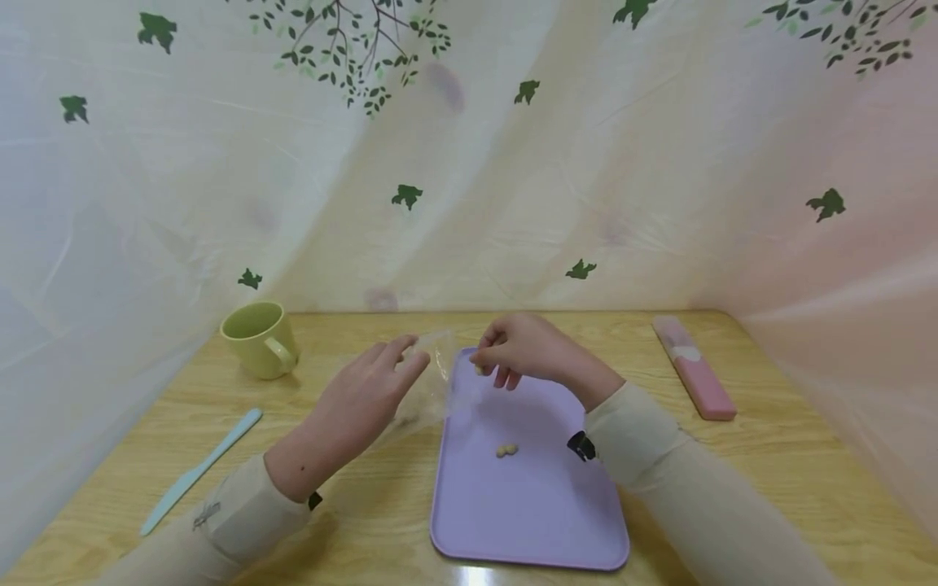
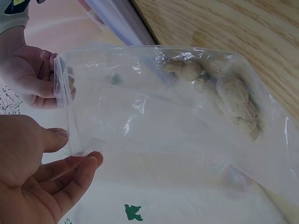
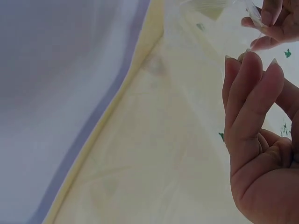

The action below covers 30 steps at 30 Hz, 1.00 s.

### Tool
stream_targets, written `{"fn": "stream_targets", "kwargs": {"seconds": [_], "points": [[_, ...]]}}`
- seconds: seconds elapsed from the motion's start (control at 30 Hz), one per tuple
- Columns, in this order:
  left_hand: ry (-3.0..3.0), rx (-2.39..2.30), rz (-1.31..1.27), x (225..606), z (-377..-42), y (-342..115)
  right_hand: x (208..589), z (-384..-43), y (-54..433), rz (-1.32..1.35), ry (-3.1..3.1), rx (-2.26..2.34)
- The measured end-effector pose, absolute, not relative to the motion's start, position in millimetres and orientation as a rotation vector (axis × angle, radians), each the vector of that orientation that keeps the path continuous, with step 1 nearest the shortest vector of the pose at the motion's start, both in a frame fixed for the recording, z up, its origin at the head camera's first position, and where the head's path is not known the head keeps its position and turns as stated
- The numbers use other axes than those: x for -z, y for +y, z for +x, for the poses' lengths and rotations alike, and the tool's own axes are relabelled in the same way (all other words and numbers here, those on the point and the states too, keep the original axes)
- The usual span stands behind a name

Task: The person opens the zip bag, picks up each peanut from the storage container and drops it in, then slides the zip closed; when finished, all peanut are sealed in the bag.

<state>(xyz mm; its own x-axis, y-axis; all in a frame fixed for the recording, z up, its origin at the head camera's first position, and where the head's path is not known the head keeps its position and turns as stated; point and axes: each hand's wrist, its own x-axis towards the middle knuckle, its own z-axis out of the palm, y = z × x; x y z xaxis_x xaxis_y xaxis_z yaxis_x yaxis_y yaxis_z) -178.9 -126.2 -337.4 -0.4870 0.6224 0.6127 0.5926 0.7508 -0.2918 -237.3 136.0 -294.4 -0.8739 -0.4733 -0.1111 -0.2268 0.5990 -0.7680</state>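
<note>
My left hand (image 1: 355, 403) pinches one edge of the mouth of a clear plastic bag (image 2: 126, 98). Several peanuts in their shells (image 2: 233, 98) lie in the far end of the bag, close over the wooden table. Between thumb and fingertips, my right hand (image 1: 523, 350) holds a peanut (image 1: 479, 370), mostly covered by the fingers in the right wrist view. This hand is just beside the bag's mouth, above the far end of a purple tray (image 1: 542, 513). Another peanut (image 1: 506, 450) rests on the middle of the tray.
A green mug (image 1: 256, 342) stands at the back left of the table, with a pale blue knife (image 1: 198, 472) in front of it. To the right of the tray lies a pink case (image 1: 696, 370). A leaf-printed curtain (image 1: 469, 163) surrounds the table's back and sides.
</note>
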Motion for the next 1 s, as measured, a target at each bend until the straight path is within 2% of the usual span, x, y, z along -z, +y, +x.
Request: {"fn": "stream_targets", "kwargs": {"seconds": [0.27,0.53,1.0], "points": [[-2.254,-0.048,-0.904,336.8,-178.8,-126.3,293.1,-237.8,123.4,-0.568,2.531,1.177],[-2.247,-0.055,-0.904,336.2,-178.9,-126.4,294.4,-237.1,134.6,-0.593,2.547,1.157],[-2.215,-0.069,-0.894,337.1,-180.5,-127.0,314.9,-233.1,162.4,-0.640,2.442,0.776]]}}
